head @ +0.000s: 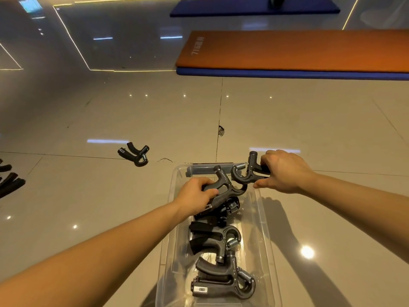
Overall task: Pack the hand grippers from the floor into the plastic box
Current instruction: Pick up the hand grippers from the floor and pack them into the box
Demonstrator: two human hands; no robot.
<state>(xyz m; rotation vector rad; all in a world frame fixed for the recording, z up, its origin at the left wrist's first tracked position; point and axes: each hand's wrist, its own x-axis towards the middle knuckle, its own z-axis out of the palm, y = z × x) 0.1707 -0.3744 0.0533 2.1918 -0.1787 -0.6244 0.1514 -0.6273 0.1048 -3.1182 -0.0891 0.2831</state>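
Observation:
A clear plastic box [263,220] stands on the floor in front of me with several black hand grippers [221,282] lying in it. My left hand [195,197] grips the handles of one hand gripper [228,188] over the far part of the box. My right hand [285,171] holds a second hand gripper [247,172] by its handles above the box's far right corner. One more gripper [135,153] lies on the tiles to the left. Further grippers [10,180] show partly at the left edge.
The floor is glossy beige tile with a chipped spot [221,130] beyond the box. An orange mat [287,50] lies on a blue mat [287,74] at the far right. Another blue mat [254,7] is farther back.

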